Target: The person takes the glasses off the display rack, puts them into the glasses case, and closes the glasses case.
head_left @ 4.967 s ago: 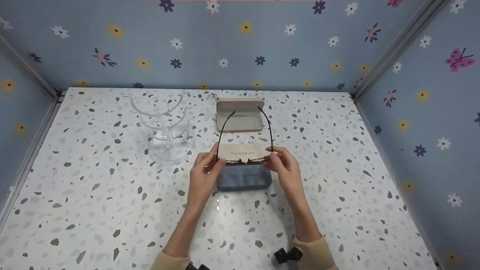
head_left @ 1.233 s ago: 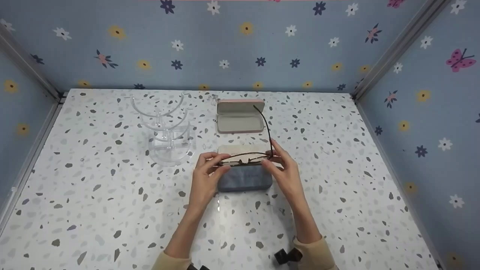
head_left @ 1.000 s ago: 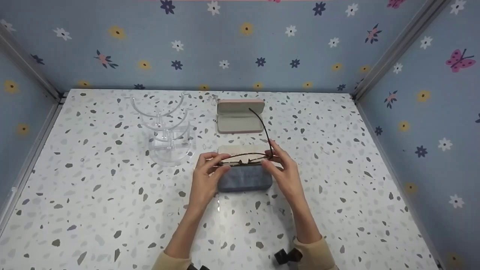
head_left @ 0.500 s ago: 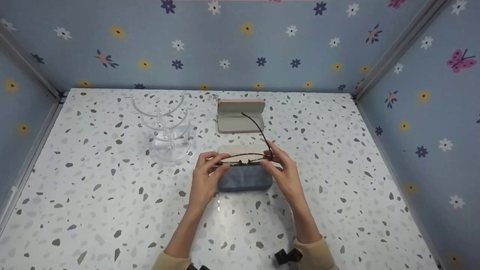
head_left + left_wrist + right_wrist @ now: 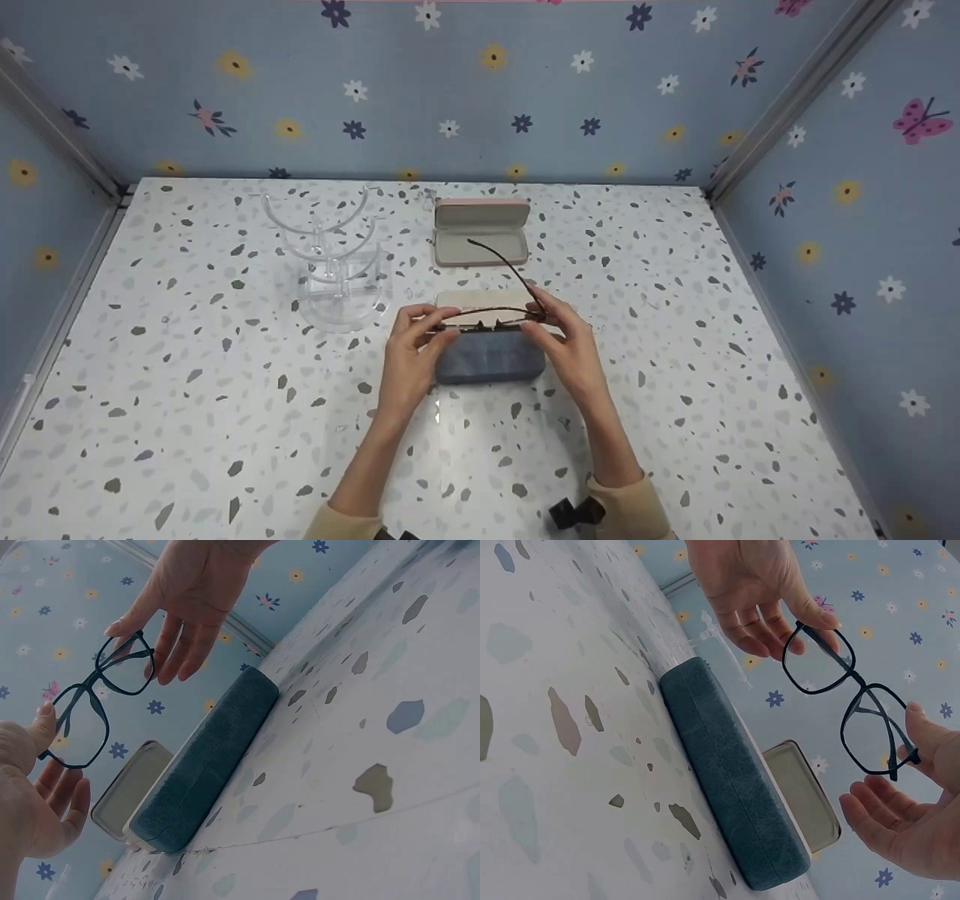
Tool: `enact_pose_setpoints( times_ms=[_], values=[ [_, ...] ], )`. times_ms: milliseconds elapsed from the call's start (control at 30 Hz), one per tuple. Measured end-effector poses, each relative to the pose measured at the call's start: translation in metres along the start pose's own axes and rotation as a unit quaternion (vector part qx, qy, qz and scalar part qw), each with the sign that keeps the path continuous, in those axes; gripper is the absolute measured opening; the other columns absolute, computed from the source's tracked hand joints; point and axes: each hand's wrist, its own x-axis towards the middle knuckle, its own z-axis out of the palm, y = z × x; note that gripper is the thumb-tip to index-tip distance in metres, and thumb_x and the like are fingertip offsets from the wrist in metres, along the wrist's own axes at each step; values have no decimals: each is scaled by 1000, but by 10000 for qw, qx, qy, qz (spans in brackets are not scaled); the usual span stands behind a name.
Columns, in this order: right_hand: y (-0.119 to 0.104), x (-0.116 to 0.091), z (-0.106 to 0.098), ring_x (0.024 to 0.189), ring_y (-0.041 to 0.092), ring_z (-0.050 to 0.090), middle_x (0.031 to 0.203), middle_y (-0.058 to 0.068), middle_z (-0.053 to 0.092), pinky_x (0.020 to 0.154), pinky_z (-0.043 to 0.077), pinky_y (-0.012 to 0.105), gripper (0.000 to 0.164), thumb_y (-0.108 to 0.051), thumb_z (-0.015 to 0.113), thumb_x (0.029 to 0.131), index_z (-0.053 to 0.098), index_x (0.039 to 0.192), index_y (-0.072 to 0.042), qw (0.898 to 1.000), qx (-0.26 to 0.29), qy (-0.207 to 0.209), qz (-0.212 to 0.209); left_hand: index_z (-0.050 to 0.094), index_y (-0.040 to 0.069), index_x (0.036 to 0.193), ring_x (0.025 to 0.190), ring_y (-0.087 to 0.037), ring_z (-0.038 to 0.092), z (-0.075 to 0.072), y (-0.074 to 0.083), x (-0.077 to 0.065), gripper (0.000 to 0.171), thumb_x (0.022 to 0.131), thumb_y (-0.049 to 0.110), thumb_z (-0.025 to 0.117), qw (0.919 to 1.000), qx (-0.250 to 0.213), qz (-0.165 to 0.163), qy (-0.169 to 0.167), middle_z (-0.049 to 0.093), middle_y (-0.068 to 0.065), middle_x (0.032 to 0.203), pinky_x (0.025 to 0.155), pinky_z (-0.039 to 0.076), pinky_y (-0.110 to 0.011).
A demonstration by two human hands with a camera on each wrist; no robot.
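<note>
Both hands hold a pair of dark-framed eyeglasses [image 5: 817, 690] over a blue glasses case [image 5: 489, 360]. The left hand [image 5: 409, 360] pinches one end of the frame, where one temple lies folded across behind the lenses. At the other end, the right hand [image 5: 576, 352] pinches the frame between thumb and fingers. The second temple angles inward from that hand, partly folded. In both wrist views the eyeglasses hang clear of the blue case. A cream panel [image 5: 480, 298] lies just behind the blue case, partly hidden by the eyeglasses.
A pink glasses case [image 5: 481, 215] with a pale lining stands open farther back. Left of it is a clear tiered display stand [image 5: 341, 319]. Flower-patterned walls [image 5: 480, 90] border the speckled white table [image 5: 225, 390] at the back and sides.
Both temples stood out from the frame five seconds ago. The left one has since been folded in, and the right one has swung inward over the last second. The hands stay nearly in place.
</note>
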Motion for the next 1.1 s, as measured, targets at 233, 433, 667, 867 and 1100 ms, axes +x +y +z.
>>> enact_pose_setpoints(
  times_ms=[233,433,667,867,1100],
  values=[
    [-2,-1,1,114,22,65,132,22,66,92,58,23,46,-14,73,96,63,141,-15,10000,23,-47,-7,77,13,120,110,-23,61,-1,0,0,29,92,15,75,10000,1,16,-3,53,-9,127,97,58,-30],
    [-2,-1,0,117,25,65,133,24,64,92,58,23,44,-12,73,96,65,139,-12,9999,33,-65,-77,77,14,120,110,-21,61,-1,0,-1,28,92,16,75,10000,-22,24,-12,53,-9,127,96,58,-29],
    [-1,0,1,116,20,65,131,21,66,92,58,21,39,-11,73,95,68,135,-11,10000,13,-72,-53,77,16,120,106,-15,63,-1,0,-1,28,92,18,75,10000,5,-42,-7,53,-7,127,92,58,-23],
    [0,0,1,112,20,65,128,24,66,91,58,22,35,-11,74,95,70,130,-11,9999,28,-90,-105,77,15,120,105,-11,63,0,0,0,28,92,17,75,10000,5,-40,28,53,-8,126,92,58,-22],
    [-1,0,1,112,25,66,124,18,69,92,58,24,32,-13,74,95,72,127,-11,9997,21,-112,-193,77,13,120,104,-12,63,0,-1,0,28,91,15,75,9999,-84,-17,65,53,-10,126,90,58,-21]
  ],
)
